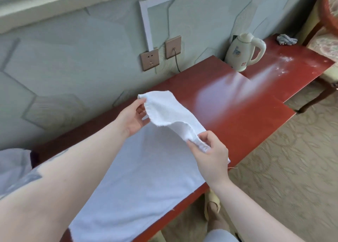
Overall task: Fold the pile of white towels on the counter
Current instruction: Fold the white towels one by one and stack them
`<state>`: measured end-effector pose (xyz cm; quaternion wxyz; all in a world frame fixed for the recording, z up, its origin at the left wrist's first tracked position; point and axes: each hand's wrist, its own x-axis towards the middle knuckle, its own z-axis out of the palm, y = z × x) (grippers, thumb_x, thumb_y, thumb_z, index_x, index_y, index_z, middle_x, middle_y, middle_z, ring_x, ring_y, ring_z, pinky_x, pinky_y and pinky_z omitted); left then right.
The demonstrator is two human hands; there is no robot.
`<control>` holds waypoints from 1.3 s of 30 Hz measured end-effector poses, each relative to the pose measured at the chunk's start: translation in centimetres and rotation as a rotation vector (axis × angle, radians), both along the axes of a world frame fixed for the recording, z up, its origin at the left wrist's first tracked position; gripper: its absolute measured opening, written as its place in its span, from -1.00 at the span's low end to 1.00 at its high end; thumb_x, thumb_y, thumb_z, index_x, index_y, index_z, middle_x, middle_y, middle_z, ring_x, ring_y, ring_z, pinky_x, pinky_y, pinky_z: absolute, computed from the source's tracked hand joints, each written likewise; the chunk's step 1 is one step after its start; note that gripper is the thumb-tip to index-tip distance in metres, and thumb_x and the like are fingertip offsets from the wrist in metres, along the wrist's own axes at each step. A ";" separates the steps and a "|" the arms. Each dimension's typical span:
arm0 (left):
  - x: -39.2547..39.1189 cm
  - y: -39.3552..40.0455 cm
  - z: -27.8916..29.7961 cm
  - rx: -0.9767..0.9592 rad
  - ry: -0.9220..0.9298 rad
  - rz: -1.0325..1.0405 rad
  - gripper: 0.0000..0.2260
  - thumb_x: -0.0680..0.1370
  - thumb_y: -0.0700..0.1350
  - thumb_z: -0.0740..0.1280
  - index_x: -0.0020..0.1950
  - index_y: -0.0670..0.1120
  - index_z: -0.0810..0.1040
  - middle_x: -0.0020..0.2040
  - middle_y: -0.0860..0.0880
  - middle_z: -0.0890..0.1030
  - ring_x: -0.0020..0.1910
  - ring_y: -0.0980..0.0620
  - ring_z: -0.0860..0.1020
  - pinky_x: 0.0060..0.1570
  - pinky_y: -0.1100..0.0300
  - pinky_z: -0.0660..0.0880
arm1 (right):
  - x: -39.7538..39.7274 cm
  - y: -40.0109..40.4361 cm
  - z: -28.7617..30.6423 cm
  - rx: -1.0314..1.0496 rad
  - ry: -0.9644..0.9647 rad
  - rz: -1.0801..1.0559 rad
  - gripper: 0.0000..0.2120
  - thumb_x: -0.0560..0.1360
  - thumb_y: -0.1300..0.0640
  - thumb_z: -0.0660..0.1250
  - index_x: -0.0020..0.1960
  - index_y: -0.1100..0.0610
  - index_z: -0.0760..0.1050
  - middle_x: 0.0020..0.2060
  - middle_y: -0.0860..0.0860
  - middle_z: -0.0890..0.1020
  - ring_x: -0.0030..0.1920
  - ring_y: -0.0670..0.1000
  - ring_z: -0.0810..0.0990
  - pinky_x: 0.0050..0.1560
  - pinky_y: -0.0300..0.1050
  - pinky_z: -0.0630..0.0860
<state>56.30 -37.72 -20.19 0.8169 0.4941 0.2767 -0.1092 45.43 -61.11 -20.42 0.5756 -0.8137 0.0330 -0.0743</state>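
Observation:
A white towel [139, 177] lies spread along the red wooden counter [237, 117], reaching from the near left up to my hands. Its far end [168, 111] is lifted off the counter and sags between my hands. My left hand [132, 119] pinches the far corner near the wall side. My right hand [210, 153] grips the other corner near the counter's front edge. More white cloth [12, 164] shows at the far left, partly hidden by my left arm.
A cream electric kettle [243, 52] stands at the back right of the counter, with a crumpled grey cloth [286, 40] beyond it. Two wall sockets [161, 55] sit on the green wall, one with a cable. A chair [325, 45] stands at right on patterned carpet [283, 168].

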 end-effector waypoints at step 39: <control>-20.6 24.1 -7.7 0.500 0.285 0.105 -0.84 0.59 -0.04 0.34 0.11 -0.07 0.54 0.02 -0.05 0.62 -0.05 -0.04 0.62 -0.19 0.10 0.56 | -24.4 21.6 -7.6 -0.712 -0.225 0.729 -0.74 0.23 0.32 0.48 -0.28 0.02 0.50 -0.35 -0.16 0.52 -0.31 -0.06 0.46 -0.31 -0.22 0.39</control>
